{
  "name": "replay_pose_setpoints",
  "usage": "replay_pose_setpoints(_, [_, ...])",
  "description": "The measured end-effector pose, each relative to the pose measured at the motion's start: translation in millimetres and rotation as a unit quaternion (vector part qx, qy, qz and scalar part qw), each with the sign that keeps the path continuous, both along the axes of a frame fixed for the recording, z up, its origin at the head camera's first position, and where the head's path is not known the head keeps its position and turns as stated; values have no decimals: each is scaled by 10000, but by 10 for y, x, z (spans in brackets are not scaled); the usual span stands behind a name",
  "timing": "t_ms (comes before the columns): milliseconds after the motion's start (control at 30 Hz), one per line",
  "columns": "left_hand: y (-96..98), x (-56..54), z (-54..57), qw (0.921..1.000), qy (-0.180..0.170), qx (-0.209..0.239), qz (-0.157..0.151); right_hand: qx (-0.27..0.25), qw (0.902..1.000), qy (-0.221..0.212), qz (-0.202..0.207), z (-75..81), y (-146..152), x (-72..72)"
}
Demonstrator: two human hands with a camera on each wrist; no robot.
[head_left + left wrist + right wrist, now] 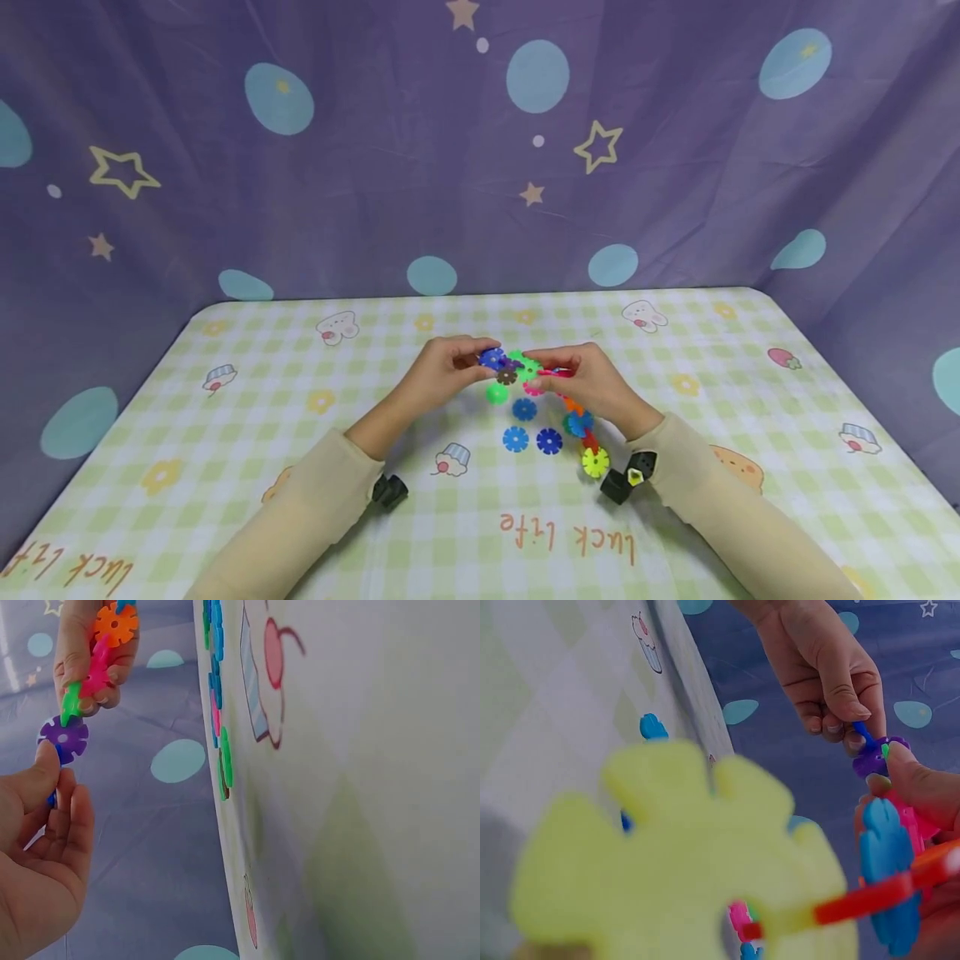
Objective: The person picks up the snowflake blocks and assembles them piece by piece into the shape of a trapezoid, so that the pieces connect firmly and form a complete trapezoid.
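Note:
My left hand (pixel 444 368) pinches a dark blue notched disc (pixel 492 358) between thumb and fingers. That disc meets a purple notched disc (pixel 64 739), which joins a green disc (pixel 71 703). My right hand (pixel 592 382) grips the chain around the green disc and a pink disc (pixel 95 675), thumb and fingers curled. From there the chain hangs back toward the right wrist: an orange disc (pixel 115 625), a blue disc (pixel 579 423), a red disc (pixel 590 440) and a yellow disc (pixel 596 462) at its end. The yellow disc looms blurred in the right wrist view.
Loose discs lie on the checked tablecloth (pixel 360 467) below the hands: a green one (pixel 497 393), a brown one (pixel 507 377) and several blue ones, including a light blue one (pixel 515 438). A purple patterned curtain (pixel 420 167) stands behind the table's far edge.

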State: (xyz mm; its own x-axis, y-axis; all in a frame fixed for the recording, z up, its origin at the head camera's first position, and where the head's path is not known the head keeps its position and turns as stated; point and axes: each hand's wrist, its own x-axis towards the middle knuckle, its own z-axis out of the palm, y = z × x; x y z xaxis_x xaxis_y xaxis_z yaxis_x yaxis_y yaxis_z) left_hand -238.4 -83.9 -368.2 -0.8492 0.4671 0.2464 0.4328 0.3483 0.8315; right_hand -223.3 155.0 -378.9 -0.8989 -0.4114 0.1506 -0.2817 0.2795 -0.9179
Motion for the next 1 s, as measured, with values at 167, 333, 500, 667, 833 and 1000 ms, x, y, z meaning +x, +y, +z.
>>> replay_pose_setpoints(167, [8, -8, -5, 10000, -29, -88, 11, -41, 10000, -49, -20, -11, -19, 13])
replay_pose_setpoints(333, [10, -28, -21, 9987, -498, -39, 102, -27, 9997, -198, 136, -18, -75, 42])
replay_pose_setpoints(500, [35, -35, -14, 9972, -711, 119, 202, -184, 9966, -715, 352, 13, -42, 31])
replay_pose_setpoints(667, [91, -9, -20, 9975, -639, 285, 69, -163, 9929, -1048, 539, 61, 37, -1])
replay_pose_setpoints(833, [198, 16, -21, 9984, -439, 214, -290, 106, 9919, -1134, 558, 72, 98, -25])
replay_pose_setpoints(1000, [223, 98, -10, 9982, -489, 58, -352, -29, 9910, -1184, 622, 46, 97, -31])
